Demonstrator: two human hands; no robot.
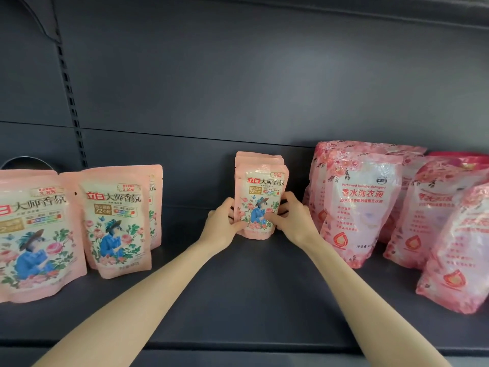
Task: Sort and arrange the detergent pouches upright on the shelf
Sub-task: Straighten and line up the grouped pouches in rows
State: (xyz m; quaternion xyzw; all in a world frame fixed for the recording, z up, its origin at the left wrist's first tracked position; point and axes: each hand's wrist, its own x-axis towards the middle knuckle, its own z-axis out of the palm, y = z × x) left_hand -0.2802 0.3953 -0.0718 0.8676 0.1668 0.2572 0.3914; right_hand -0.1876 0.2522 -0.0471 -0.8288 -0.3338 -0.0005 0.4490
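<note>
Mid-shelf [238,300]: pouch [260,189] upright, left hand [225,223] and right hand [293,221] clamped on its lower sides. Rear pouches [254,156] mostly hidden. Leftmost pouch [31,234] cut off. Labels: "立白 大师香氛", "3.8元"; right pouches [360,205] "香水洗衣液".

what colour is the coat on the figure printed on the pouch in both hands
Blue, on the held pouch, a pale pink pack with roses; seen in the head view.

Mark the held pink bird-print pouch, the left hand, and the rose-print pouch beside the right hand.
pink bird-print pouch [264,188]: head view, front label.
left hand [221,225]: head view, back.
rose-print pouch [362,207]: head view, front panel.
</note>
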